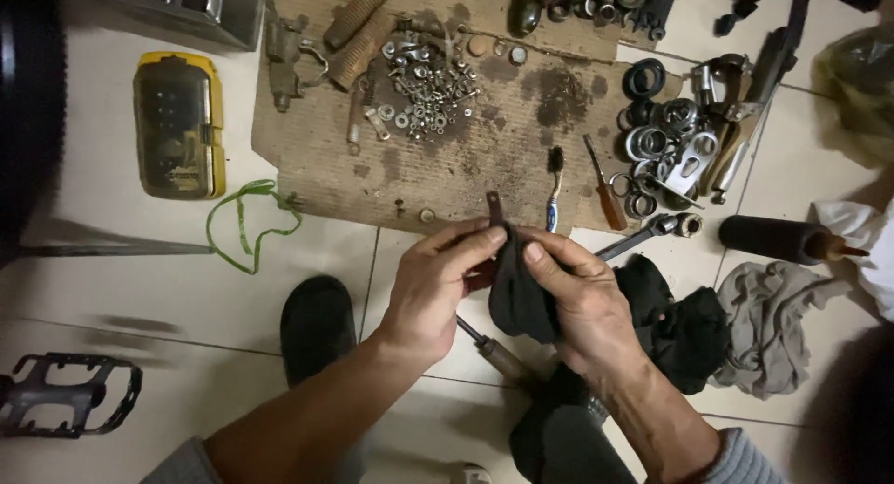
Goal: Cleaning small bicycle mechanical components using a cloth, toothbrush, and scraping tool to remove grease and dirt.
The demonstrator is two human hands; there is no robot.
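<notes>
My left hand grips a small flat metal strip that sticks up between my fingers. My right hand presses a black rag around the lower part of that strip. Both hands meet above the tiled floor, just in front of a stained sheet of cardboard. A screwdriver with a brown handle lies on the floor under my wrists.
On the cardboard lie a pile of nuts and washers, two ribbed grips, a toothbrush and a small screwdriver. Bearings and rings, a wrench, rags, a yellow case, a green cord and a pedal surround me.
</notes>
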